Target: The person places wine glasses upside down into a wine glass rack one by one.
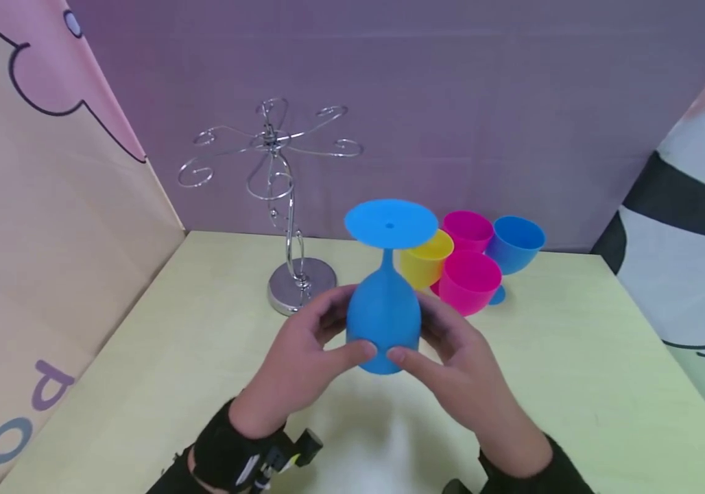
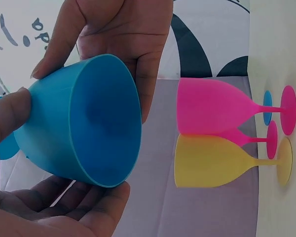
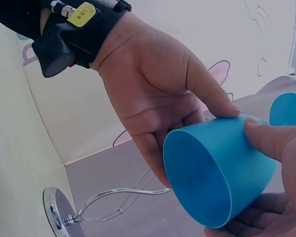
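Note:
Both hands hold a blue plastic goblet (image 1: pixel 383 315) upside down above the table, its round foot on top and its open bowl facing down. My left hand (image 1: pixel 303 353) grips the bowl from the left, thumb on the near side and fingers behind. From the right, my right hand (image 1: pixel 460 360) grips the same bowl, its thumb close to the left one. In the left wrist view the hollow inside of the blue goblet (image 2: pixel 106 123) shows, and nothing is in it. A chrome wire rack (image 1: pixel 291 206) with curled arms stands on a round base behind the left hand.
Behind the right hand several goblets stand upright close together: a yellow goblet (image 1: pixel 424 264), a pink goblet (image 1: pixel 471 281), another pink one behind, and a second blue goblet (image 1: pixel 516 243) at the right. A purple cloth backdrop (image 1: pixel 451 103) hangs behind the pale table (image 1: pixel 575 384).

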The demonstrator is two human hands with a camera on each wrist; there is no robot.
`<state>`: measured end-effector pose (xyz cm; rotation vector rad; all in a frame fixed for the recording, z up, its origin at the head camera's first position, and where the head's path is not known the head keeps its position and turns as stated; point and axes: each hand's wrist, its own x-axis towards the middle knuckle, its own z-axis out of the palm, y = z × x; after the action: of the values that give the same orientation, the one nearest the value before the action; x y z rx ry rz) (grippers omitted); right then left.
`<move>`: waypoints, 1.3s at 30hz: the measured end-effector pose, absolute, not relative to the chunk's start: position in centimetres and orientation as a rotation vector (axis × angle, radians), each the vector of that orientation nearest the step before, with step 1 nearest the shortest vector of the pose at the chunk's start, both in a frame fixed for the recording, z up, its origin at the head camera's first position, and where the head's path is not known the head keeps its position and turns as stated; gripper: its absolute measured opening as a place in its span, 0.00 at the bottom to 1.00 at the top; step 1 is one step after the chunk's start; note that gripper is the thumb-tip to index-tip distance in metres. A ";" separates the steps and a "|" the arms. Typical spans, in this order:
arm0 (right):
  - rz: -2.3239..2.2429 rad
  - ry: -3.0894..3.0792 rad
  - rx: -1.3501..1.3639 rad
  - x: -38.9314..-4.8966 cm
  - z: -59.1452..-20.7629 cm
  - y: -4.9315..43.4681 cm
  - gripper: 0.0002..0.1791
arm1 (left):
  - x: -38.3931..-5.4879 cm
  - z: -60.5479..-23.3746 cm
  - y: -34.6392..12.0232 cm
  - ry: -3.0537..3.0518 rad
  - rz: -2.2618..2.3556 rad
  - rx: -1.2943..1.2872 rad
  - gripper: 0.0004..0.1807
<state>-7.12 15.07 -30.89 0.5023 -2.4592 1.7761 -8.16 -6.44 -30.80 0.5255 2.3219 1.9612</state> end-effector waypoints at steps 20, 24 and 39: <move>1.840 -2.504 0.557 -12.6 -30.0 11.3 0.40 | -12.3 -30.7 -10.1 2.425 1.947 0.501 0.39; 1.862 -2.485 0.584 -14.1 -30.1 10.1 0.39 | -13.1 -30.5 -11.0 2.463 1.933 0.475 0.40; 1.870 -2.504 0.554 -16.5 -29.5 7.2 0.42 | -14.8 -30.1 -13.4 2.548 1.901 0.432 0.39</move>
<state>-16.47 7.22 -29.52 0.5541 -2.5037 1.8700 -14.76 -13.44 -30.08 0.4324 2.5476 1.9010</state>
